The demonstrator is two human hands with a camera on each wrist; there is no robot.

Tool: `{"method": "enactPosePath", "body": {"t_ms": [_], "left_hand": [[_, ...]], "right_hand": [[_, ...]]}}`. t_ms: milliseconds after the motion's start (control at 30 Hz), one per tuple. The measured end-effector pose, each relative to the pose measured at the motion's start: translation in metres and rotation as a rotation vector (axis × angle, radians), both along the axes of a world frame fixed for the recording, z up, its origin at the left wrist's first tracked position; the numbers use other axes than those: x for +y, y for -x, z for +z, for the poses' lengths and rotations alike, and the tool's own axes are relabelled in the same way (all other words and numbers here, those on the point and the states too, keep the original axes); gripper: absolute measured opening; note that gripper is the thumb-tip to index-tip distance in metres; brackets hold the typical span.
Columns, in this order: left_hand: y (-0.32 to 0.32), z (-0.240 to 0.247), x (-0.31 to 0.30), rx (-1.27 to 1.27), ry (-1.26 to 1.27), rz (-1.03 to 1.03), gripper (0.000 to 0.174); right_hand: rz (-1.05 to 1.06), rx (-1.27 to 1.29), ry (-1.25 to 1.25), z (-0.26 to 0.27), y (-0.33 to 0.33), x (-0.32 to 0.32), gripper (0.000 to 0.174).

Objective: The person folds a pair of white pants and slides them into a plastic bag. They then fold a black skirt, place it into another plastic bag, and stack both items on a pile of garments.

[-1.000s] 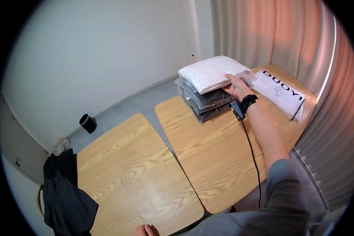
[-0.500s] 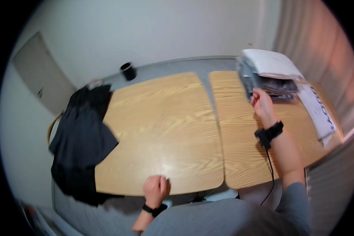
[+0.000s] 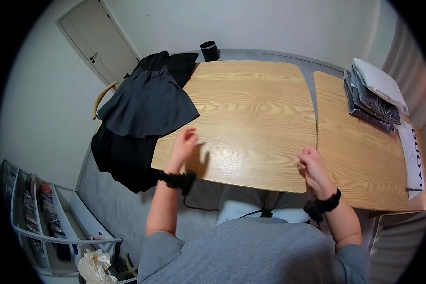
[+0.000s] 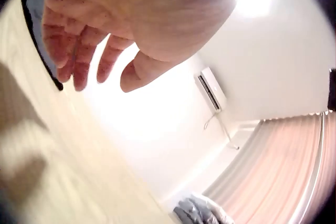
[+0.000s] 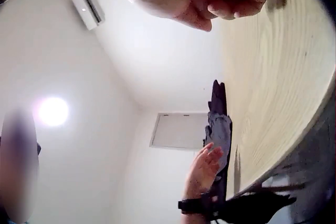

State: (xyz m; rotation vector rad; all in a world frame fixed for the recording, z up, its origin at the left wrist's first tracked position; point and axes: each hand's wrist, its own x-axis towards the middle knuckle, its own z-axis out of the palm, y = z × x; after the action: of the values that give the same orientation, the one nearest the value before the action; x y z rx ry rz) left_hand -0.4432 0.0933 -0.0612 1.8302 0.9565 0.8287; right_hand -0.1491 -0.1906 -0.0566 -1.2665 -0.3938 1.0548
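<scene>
My left hand (image 3: 184,146) is over the front left of the wooden table, its fingers loosely bent and holding nothing. Closest to it is a dark grey skirt (image 3: 149,104), spread over black clothing (image 3: 123,154) at the table's left end. In the left wrist view the fingers (image 4: 81,71) hang relaxed. My right hand (image 3: 313,171), holding nothing, is above the front edge by the gap between the tabletops. Its fingers curl loosely in the right wrist view. Far to its right lies a stack of bagged dark garments (image 3: 371,106) with a white package (image 3: 381,85) on top.
A white bag with black lettering (image 3: 412,158) lies along the right edge. The two tabletops (image 3: 255,109) have a narrow gap between them. A chair (image 3: 103,99) stands behind the clothing, a black bin (image 3: 209,51) beyond. A rack with compartments (image 3: 57,222) is at lower left.
The view has turned left. My right hand has left the package stack and come back toward the table's front. My left hand has risen over the table, near the dark grey skirt.
</scene>
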Motion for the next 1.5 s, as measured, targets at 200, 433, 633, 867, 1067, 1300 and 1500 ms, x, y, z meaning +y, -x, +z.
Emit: {"method": "enactPosePath", "body": {"t_ms": [200,433,633,867,1067,1300,1500], "left_hand": [[-0.008,0.044,0.076,0.337,0.017,0.075,0.052],[-0.076,0.044,0.082,1.082,-0.154,0.189,0.068],[-0.082,0.009,0.117,1.173,-0.258,0.279,0.034],[-0.088,0.036,0.093,0.955,-0.774,0.172,0.026],[-0.146,0.074,0.067,0.142,-0.468,0.066,0.014],[-0.24,0.113,-0.104,-0.095,-0.132,-0.51,0.019],[-0.264,0.101,-0.205,-0.173,-0.065,-1.119,0.04]], "right_hand": [[-0.518,-0.45,0.015,-0.02,-0.014,-0.09,0.026],[-0.601,-0.424,-0.162,-0.032,-0.007,-0.124,0.025],[-0.547,-0.408,-0.147,-0.027,-0.009,-0.121,0.025],[-0.522,-0.456,-0.168,-0.032,-0.004,-0.125,0.024],[-0.493,-0.551,-0.186,-0.023,-0.004,-0.121,0.025],[-0.599,-0.516,-0.288,-0.035,-0.008,-0.117,0.024],[-0.77,-0.109,-0.546,-0.027,-0.015,-0.123,0.055]]}}
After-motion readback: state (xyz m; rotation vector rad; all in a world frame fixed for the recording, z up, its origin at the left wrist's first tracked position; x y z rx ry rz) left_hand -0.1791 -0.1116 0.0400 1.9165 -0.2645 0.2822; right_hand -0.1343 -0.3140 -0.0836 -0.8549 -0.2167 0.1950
